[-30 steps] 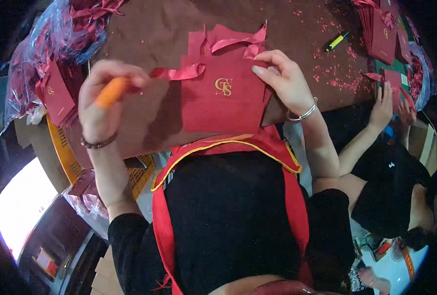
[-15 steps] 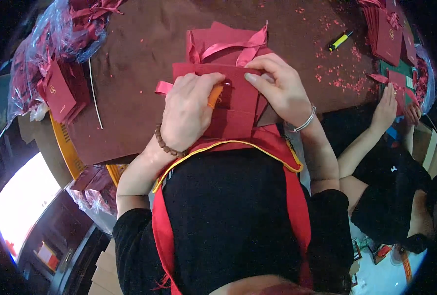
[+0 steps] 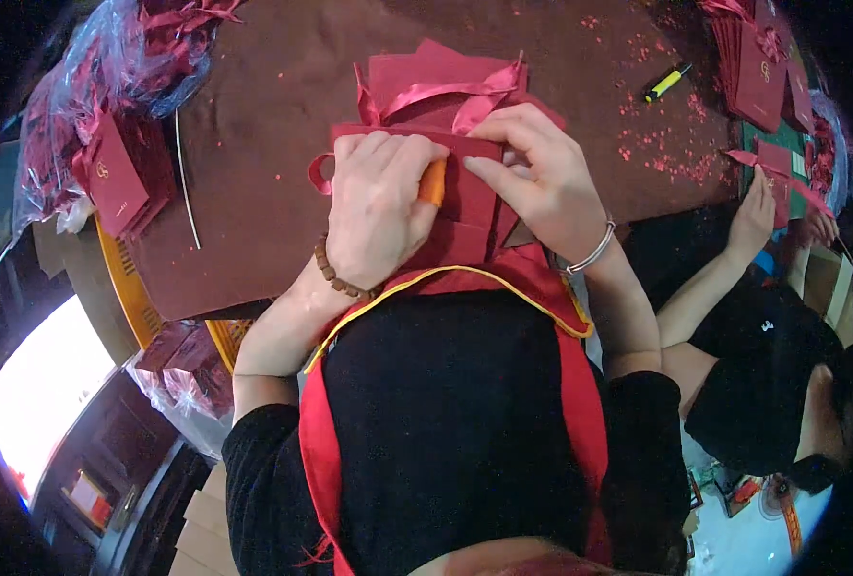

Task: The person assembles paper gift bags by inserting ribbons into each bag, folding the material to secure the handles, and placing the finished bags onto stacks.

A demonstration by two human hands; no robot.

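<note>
A dark red card piece [image 3: 465,197] with a fold lies in front of my body, on top of more red cards. My left hand [image 3: 374,197] is closed over its left side, fingers curled at the upper edge. Something orange [image 3: 432,182] shows at the thumb side of that hand; I cannot make out its kind. My right hand [image 3: 537,173] pinches the card's upper right corner between thumb and fingers. Just beyond, a shiny red ribbon [image 3: 436,91] crosses the stacked red cards [image 3: 412,67]. A ribbon loop [image 3: 320,173] sticks out left of my left hand.
Finished-looking red cards with ribbons stand at the left [image 3: 119,178] and far right [image 3: 758,77]. Plastic-wrapped ribbons [image 3: 129,67] lie far left, near a white strip [image 3: 187,182]. A yellow cutter-like tool [image 3: 666,84] lies among red scraps [image 3: 671,154]. A co-worker's hand [image 3: 755,206] handles a red piece at right.
My left hand has shifted slightly right over the card, and my right hand slightly left. The ribbon end at the left now curls into a loop. The co-worker's ribbon has moved.
</note>
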